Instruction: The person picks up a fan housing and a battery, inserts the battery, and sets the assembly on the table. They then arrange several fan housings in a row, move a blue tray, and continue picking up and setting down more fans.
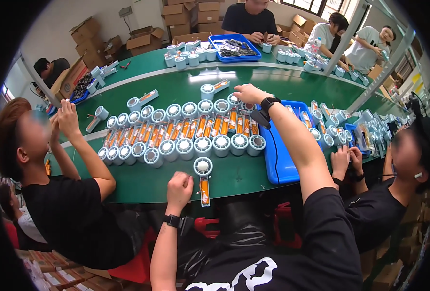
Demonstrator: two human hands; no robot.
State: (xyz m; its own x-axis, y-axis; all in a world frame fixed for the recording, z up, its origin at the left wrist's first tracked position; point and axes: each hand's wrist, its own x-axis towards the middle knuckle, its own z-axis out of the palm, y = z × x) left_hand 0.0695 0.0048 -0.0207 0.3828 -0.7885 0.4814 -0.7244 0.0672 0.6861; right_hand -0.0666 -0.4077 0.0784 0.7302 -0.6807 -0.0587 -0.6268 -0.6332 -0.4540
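Note:
Near the table's front edge my left hand (180, 188) is curled closed; whether anything is in it is hidden. Just to its right lies a light-blue handheld fan (203, 167), its handle toward me, uncovered and showing an orange battery (204, 190). My right hand (250, 95) reaches across to the far row, fingers extended over the round head of another fan (234, 99). Between my hands two long rows of similar fans (203, 144) face each other, their open handles with orange cells and wires side by side.
A blue tray (279, 167) sits under my right forearm. Single fans (207, 91) lie beyond the rows. Co-workers sit left and right and across the green table (234, 186). A metal post (365, 97) rises at right. Another blue tray (234, 57) with dark parts stands far back.

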